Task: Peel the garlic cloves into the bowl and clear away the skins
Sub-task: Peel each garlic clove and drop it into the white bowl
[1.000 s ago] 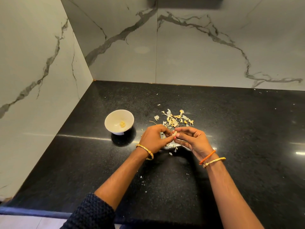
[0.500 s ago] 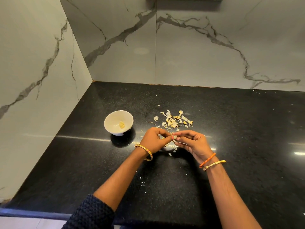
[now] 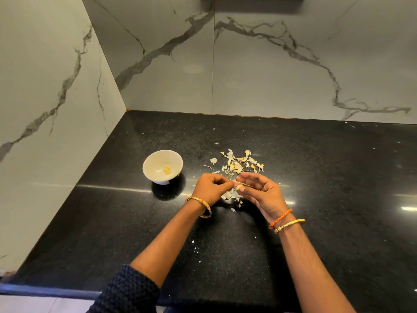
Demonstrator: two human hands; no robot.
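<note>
Light: soft, moderately bright, from above | Glare: white streaks and spots on the glossy black speckled stone tabletop (image 3: 316,177); faint sheen on the grey-veined marble wall (image 3: 194,68) | Shadows: dark pool beside the small white ceramic bowl (image 3: 173,159) | Focus: centre sharp | Distortion: wide-angle bending at edges

Setting was a home kitchen, corner section of the worktop. Evidence: a polished black speckled stone countertop (image 3: 316,177) butted into two walls clad in large white marble-look tiles (image 3: 259,64) with grey veining, meeting at the corner behind the counter. On the countertop sat a small white bowl (image 3: 155,177) with peeled garlic cloves (image 3: 167,169) inside, and a loose pile of garlic skins (image 3: 237,164) lay just right of the bowl. Bare hands with bangles worked over the counter, no gloves or industrial kit.
</note>
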